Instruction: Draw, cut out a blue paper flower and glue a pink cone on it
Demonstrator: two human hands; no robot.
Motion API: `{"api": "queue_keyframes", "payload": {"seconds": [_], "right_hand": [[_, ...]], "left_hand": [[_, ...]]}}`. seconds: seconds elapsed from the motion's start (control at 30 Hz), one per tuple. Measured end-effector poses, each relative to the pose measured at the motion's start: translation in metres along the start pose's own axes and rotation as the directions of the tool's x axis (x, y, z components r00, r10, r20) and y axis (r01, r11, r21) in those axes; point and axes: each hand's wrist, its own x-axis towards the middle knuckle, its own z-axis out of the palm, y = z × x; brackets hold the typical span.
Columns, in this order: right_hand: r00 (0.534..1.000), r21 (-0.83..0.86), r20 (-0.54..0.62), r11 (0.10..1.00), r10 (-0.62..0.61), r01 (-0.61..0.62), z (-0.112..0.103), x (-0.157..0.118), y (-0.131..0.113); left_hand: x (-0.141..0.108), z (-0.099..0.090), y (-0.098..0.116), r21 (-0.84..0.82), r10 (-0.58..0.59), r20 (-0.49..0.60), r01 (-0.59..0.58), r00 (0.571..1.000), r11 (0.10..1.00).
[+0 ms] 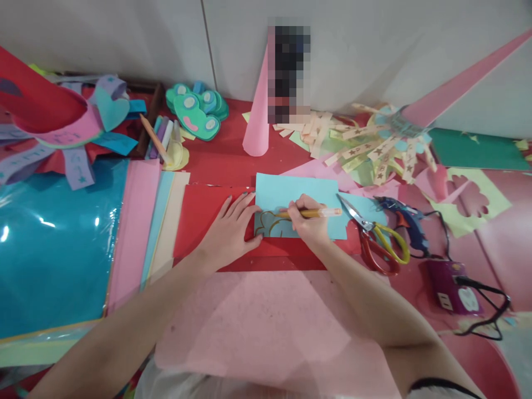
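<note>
A light blue sheet (307,191) lies in front of the person, over red paper (197,221) on the red surface (220,160). A curved outline shows at its lower left; the left fingers cover part of the sheet's left edge. The right hand (310,221) pinches an orange pen (311,213) with a clear cap end; its tip merges with the drawn line, so contact is hard to tell. The left hand (233,227) lies palm down, fingers slightly spread, across the red paper and that edge.

Just right of the sheet are open-bladed scissors (367,225) with one red and one yellow handle, then a blue glue gun (411,224), its nozzle end blurred. Nearer the person is a purple box (451,288) with a black cable.

Behind the sheet stands a pink cone (256,133), partly masked by a pixelated patch. Left of it are green cutouts (195,113), overlapping so that their number is unclear. Far left, a red cone (45,94) is cut off by the frame, above a glossy blue pack (58,244), also cropped. At right, a long pink cone (461,83) runs out of view above patterned paper strips (378,152), too tangled to count.
</note>
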Motion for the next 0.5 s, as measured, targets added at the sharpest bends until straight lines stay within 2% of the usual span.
{"api": "queue_keyframes", "payload": {"seconds": [0.33, 0.5], "right_hand": [[1.0, 0.102, -0.01, 0.995, 0.01, -0.009, 0.001, 0.0, -0.004], [0.992, 0.297, -0.115, 0.955, 0.052, -0.016, -0.008, 0.012, -0.012]], "left_hand": [[0.0, -0.001, 0.0, -0.018, -0.009, 0.001, 0.009, 1.0, 1.0], [0.0, 0.0, -0.001, -0.002, 0.0, -0.006, 0.0, 1.0, 1.0]]}}
